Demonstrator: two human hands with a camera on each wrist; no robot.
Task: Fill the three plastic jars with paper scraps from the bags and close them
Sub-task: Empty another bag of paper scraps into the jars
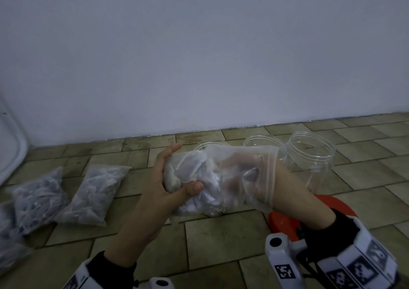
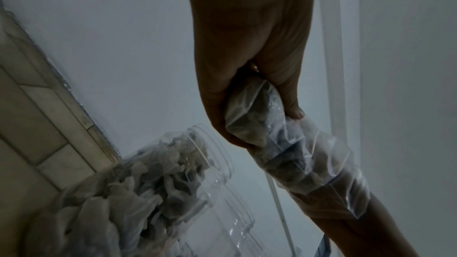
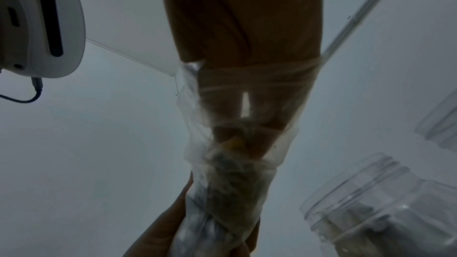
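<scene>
My left hand (image 1: pixel 159 184) grips the closed end of a clear plastic bag (image 1: pixel 210 200) of paper scraps, held above the tiled floor. My right hand (image 1: pixel 236 173) is pushed inside the bag's mouth up to the wrist. In the right wrist view its fingers (image 3: pixel 237 132) draw together on the scraps, blurred by the plastic. Three clear jars stand open behind the bag: the left one (image 1: pixel 210 144) mostly hidden, the middle (image 1: pixel 263 142), the right (image 1: pixel 309 158). The left wrist view shows one jar (image 2: pixel 173 163) packed with scraps.
Two more full bags (image 1: pixel 37 198) (image 1: pixel 93 195) lie on the floor to the left. Orange lids (image 1: pixel 285 220) sit under my right forearm. A white wall (image 1: pixel 199 67) runs just behind the jars. A white rounded object (image 1: pixel 13 151) stands at far left.
</scene>
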